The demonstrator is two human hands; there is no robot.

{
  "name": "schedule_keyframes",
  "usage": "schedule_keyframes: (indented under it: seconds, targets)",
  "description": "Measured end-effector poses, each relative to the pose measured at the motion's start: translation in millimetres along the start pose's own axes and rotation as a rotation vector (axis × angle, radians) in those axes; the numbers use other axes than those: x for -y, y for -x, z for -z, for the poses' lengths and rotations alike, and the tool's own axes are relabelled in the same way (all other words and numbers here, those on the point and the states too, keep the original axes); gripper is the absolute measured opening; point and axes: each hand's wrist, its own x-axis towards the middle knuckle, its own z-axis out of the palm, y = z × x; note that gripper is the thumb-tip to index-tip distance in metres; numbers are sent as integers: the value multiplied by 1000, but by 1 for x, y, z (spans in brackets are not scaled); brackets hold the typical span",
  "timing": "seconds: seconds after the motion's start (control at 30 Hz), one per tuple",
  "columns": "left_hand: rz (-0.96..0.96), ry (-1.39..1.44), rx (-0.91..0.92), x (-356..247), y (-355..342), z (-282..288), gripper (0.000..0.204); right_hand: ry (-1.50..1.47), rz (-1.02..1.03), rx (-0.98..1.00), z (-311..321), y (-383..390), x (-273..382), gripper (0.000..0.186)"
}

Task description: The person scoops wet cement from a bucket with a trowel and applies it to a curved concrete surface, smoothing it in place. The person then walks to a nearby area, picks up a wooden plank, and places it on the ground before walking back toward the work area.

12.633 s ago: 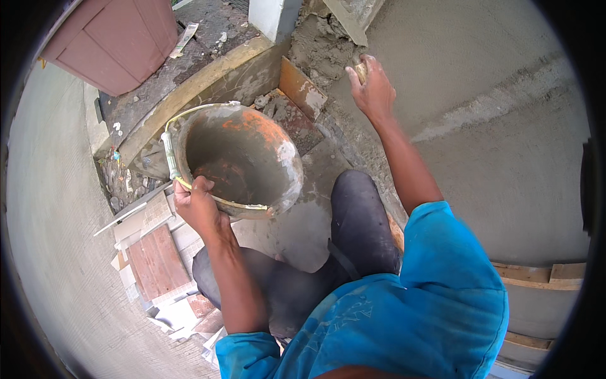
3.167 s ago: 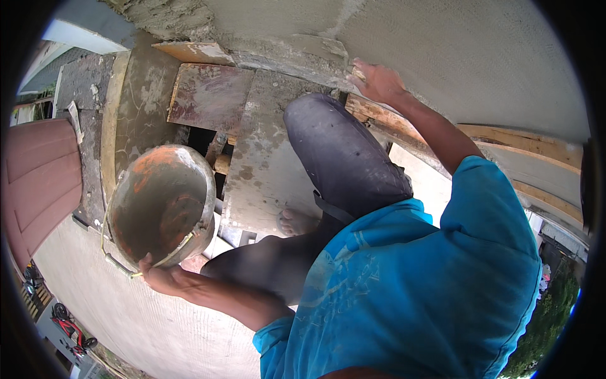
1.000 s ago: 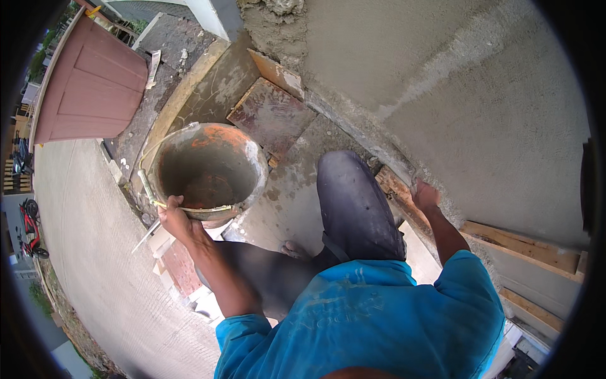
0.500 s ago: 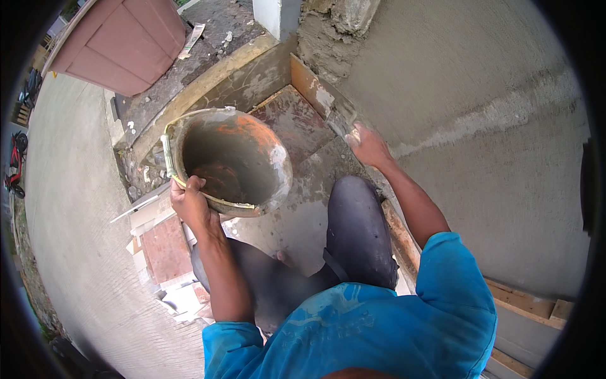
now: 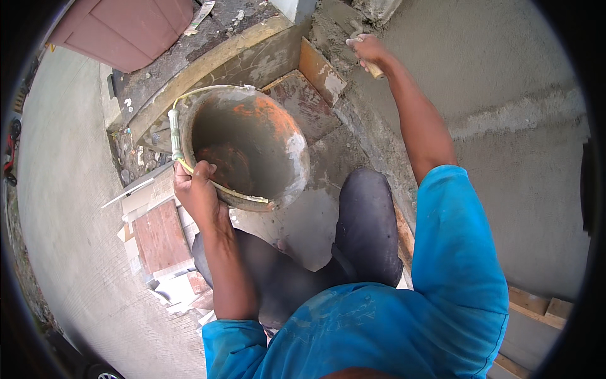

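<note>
My left hand (image 5: 201, 192) is closed on the near left rim of a mortar-stained bucket (image 5: 297, 158), where the bucket's wire handle also runs. The bucket tilts toward me; its inside is smeared grey and orange, with residue at the bottom. Farther off to the right, my right hand (image 5: 368, 52) grips a trowel by its wooden handle (image 5: 375, 71). The trowel's bent metal neck shows beyond my fingers, against rough wet mortar (image 5: 331, 31) at the foot of the wall. Its blade is hard to make out there.
A plastered grey wall (image 5: 499, 82) rises on the right. A large pink tub (image 5: 120, 31) stands on the raised ledge at the far left. Broken tiles (image 5: 163, 237) are stacked left of my knee. Reddish tiles (image 5: 302, 104) line the corner beyond the bucket.
My right hand has moved up and away with the trowel, from the low strip beside the tiles to the rough mortar. The bucket has shifted slightly right and up in view.
</note>
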Motion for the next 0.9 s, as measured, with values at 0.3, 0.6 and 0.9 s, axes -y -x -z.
schedule_keyframes:
  seconds: [0.3,0.6,0.9]
  targets:
    - [-80,55,-72,-7,5,-3,26,-54,-96,-7,32,47,11,33]
    - [-124,51,-106,6,-8,2,18,505,181,-251,48,107,-27,49]
    - [-269,87,117,-4,-5,1,23,384,464,237,-22,264,4,51]
